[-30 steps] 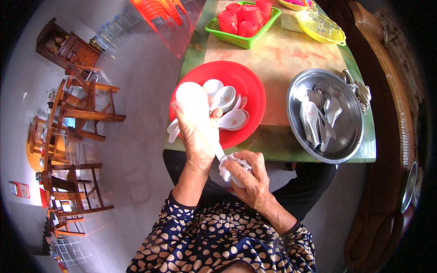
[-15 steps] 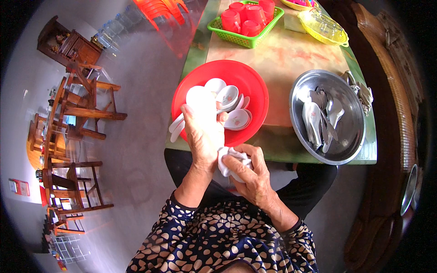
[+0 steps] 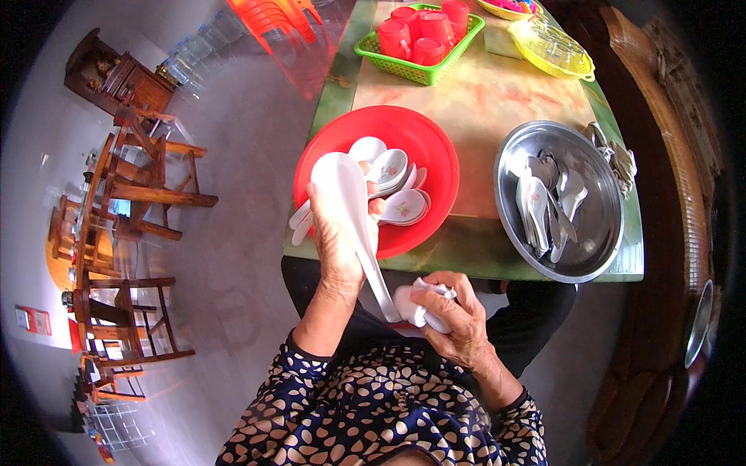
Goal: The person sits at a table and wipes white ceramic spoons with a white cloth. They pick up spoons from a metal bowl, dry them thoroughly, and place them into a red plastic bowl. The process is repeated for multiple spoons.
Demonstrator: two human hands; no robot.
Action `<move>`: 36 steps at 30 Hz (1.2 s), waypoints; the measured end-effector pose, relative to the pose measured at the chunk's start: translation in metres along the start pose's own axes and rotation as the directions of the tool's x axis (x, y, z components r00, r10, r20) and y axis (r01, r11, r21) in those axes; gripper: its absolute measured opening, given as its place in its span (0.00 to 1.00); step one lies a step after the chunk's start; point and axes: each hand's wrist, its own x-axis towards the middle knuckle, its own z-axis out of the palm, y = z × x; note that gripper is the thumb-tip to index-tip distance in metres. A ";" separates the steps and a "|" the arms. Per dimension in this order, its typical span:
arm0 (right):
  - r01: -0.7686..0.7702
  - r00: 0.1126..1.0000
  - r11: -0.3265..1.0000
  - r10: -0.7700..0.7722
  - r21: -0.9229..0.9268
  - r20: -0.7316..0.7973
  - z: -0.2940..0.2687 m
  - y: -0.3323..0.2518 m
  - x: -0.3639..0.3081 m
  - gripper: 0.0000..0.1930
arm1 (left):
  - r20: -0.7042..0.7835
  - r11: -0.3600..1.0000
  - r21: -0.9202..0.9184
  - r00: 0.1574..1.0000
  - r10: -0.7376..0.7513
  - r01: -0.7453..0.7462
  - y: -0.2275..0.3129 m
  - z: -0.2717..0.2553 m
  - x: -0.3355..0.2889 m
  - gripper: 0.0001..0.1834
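My left hand (image 3: 336,245) is closed round a large white soup spoon (image 3: 342,190), bowl up and handle slanting down toward my lap. My right hand (image 3: 457,314) grips a crumpled white cloth (image 3: 423,304) at the lower end of that handle. Just beyond my left hand, a red basin (image 3: 435,144) at the table's near edge holds several white spoons (image 3: 404,207), some with small flower prints. A few white handles jut over its left rim. To the right, a steel basin (image 3: 602,233) contains white spoons (image 3: 536,202) and metal cutlery.
Farther back on the marbled table (image 3: 482,155), a green basket (image 3: 423,71) carries several red mugs. A yellow basket (image 3: 548,50) with clear glassware is at the far right, and gloves or cloths (image 3: 618,159) lie by the steel basin. Wooden chairs (image 3: 155,179) stand at the left.
My right hand with the cloth has moved right and slightly down, away from my left wrist. The spoon's handle now shows along its length. My left hand has shifted slightly left.
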 end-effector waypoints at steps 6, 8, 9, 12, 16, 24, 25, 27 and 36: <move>0.037 0.999 0.993 -0.036 0.112 -0.013 0.014 -0.006 0.013 0.24 | 0.034 0.994 0.008 0.994 -0.105 0.105 -0.011 0.000 -0.009 0.34; 0.044 0.998 0.993 -0.039 0.113 -0.043 0.019 -0.002 0.019 0.20 | -0.026 0.988 -0.007 0.988 -0.152 0.152 -0.014 0.001 -0.012 0.35; 0.044 0.996 0.991 -0.035 0.125 -0.078 0.018 -0.003 0.025 0.20 | 0.002 0.986 0.009 0.986 -0.168 0.168 -0.013 0.004 -0.015 0.35; 0.053 0.985 0.995 -0.037 0.087 -0.168 0.019 -0.002 0.038 0.20 | 0.188 0.956 0.016 0.939 -0.289 0.292 -0.011 -0.002 -0.021 0.37; -0.006 0.973 0.997 0.022 0.071 -0.230 0.016 0.002 0.050 0.19 | 0.143 0.972 0.099 0.964 -0.224 0.211 -0.021 -0.003 -0.030 0.35; 0.027 0.903 0.999 -0.009 0.036 -0.429 0.016 0.010 0.071 0.19 | -0.041 0.918 0.300 0.965 -0.258 0.258 -0.020 0.004 -0.041 0.27; 0.052 0.908 0.999 -0.043 0.010 -0.417 0.016 0.010 0.070 0.19 | -0.029 0.866 0.437 0.966 -0.256 0.243 -0.019 0.001 -0.042 0.26; 0.068 0.946 0.997 -0.053 0.038 -0.320 0.019 0.006 0.057 0.22 | -0.047 0.888 0.445 0.993 -0.106 0.116 -0.023 0.002 -0.045 0.20; 0.207 0.925 0.977 -0.212 -0.050 -0.317 0.016 0.000 0.066 0.23 | 0.289 0.804 0.595 0.939 -0.188 -0.022 -0.033 -0.022 -0.054 0.18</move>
